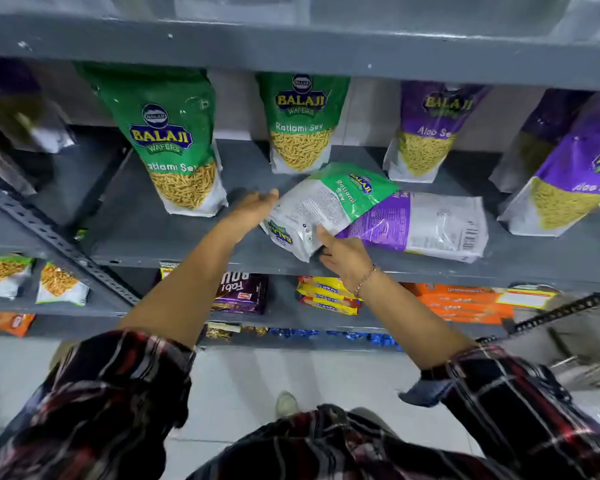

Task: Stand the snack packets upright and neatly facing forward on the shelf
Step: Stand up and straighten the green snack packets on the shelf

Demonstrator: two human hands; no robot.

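Where the grey shelf (160,233) crosses mid-frame, a green Ratlami Sev packet (326,206) lies flat, back up, overlapping a fallen purple Aloo Sev packet (426,225). Left hand (253,207) spread open, fingertips touching the green packet's left edge. Right hand (343,252) fingers loosely spread, thumb pressing its lower corner.

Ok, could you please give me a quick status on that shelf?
Both hands open: left hand, right hand reaching green packet. It lies flat atop purple packet. Nothing blocking.

Mid-frame on the shelf (174,237), one fallen packet (329,206) lies across another fallen packet (430,226) to its right, with upright packets (177,140) behind and left
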